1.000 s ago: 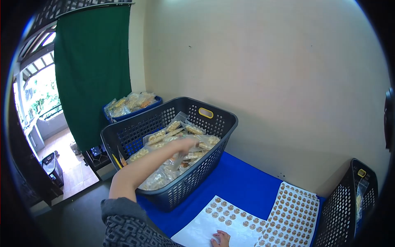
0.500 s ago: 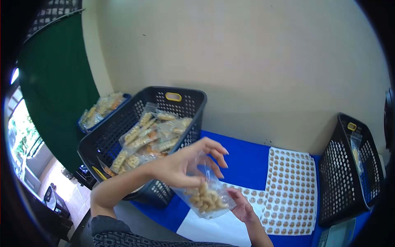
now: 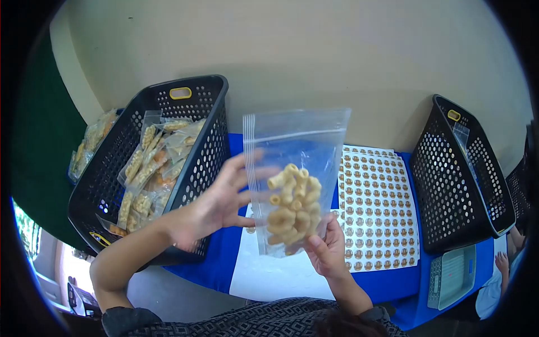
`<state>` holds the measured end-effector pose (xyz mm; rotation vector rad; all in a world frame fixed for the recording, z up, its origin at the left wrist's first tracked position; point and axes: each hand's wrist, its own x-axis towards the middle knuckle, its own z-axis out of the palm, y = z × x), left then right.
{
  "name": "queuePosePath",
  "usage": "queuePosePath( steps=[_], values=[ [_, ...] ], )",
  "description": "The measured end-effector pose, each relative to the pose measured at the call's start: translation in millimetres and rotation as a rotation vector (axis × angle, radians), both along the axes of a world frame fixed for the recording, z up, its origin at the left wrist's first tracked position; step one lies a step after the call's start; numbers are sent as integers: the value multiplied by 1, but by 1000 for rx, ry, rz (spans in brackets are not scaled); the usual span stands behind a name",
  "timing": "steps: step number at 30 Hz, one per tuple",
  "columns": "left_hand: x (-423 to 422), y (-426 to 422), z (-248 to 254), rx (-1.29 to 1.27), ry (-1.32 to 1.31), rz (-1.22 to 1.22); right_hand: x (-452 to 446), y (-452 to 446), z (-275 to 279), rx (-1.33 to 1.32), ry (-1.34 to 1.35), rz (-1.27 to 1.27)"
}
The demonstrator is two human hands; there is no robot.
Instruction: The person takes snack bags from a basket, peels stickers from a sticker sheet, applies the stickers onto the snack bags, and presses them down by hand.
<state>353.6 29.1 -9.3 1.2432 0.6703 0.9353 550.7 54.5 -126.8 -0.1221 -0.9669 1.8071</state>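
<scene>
A clear zip bag (image 3: 297, 194) of pale, curled, tube-shaped snacks stands upright in front of me, its zip strip across the top. My right hand (image 3: 328, 250) pinches the bag's lower right edge between thumb and fingers. At the bag's left side is my left hand (image 3: 216, 202), slightly blurred. Its fingers are spread, and their tips pass behind the clear plastic edge; whether they touch it I cannot tell. Beneath the bag lies a white sheet (image 3: 252, 278) on the blue tablecloth (image 3: 387, 286).
A black basket (image 3: 193, 194) holding several filled snack bags (image 3: 151, 163) stands on the left, with more bags (image 3: 92, 140) beyond it. Sheets of round brown stickers (image 3: 379, 208) lie right of centre. Another black basket (image 3: 443, 191), a grey tray (image 3: 452, 278) and another person's arm (image 3: 502, 264) are farther right.
The bag has been raised and turned upright. My left hand has come off its top and moved to its left side, fingers opening. My right hand now grips the lower right edge. The view has shifted right.
</scene>
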Motion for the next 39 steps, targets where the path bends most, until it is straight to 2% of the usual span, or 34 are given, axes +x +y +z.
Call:
queuePosePath(
  steps=[1, 3, 4, 6, 7, 8, 10, 11, 13, 14, 16, 17, 20, 21, 28, 31, 37, 39],
  values=[
    [4, -1, -2, -37, 87, -8, -1, 0, -2, -3, -10, -2],
    [17, -1, -11, 52, 239, 150, -3, 3, -9, 117, -189, 55],
    [18, 0, -12, 71, 347, 219, -7, 8, -17, 114, -194, 52],
    [13, 6, -18, 129, 286, 342, -16, 24, -45, -191, -52, 302],
    [7, 9, -21, 128, 290, 333, -19, 35, -62, -141, -272, 229],
    [6, 11, -23, 128, 286, 336, -20, 44, -80, -141, -276, 231],
    [3, 15, -25, 131, 225, 419, -20, 57, -120, -270, -561, 71],
    [1, 16, -25, 124, 236, 417, -21, 63, -141, -267, -567, 78],
    [-3, 18, -26, 106, 253, 419, -20, 62, -173, 49, -992, -58],
    [-3, 18, -26, 95, 275, 411, -19, 58, -183, 45, -1000, -49],
    [-1, 17, -26, 62, 260, 396, -18, 55, -200, 320, -1450, -308],
    [0, 16, -26, 87, 280, 395, -22, 54, -215, 319, -1345, -421],
    [0, 15, -28, 93, 312, 390, -26, 56, -243, 478, -1264, -489],
    [0, 15, -29, 107, 302, 380, -25, 57, -249, 421, -1240, -470],
    [-1, 16, -30, 118, 327, 376, -26, 57, -247, 441, -1270, -482],
    [0, 17, -30, 106, 323, 370, -26, 56, -242, 378, -1380, -447],
    [0, 17, -31, 105, 320, 369, -27, 50, -233, 497, -1428, -459],
    [0, 18, -31, 108, 316, 371, -22, 43, -207, 437, -1504, -160]
  ],
)
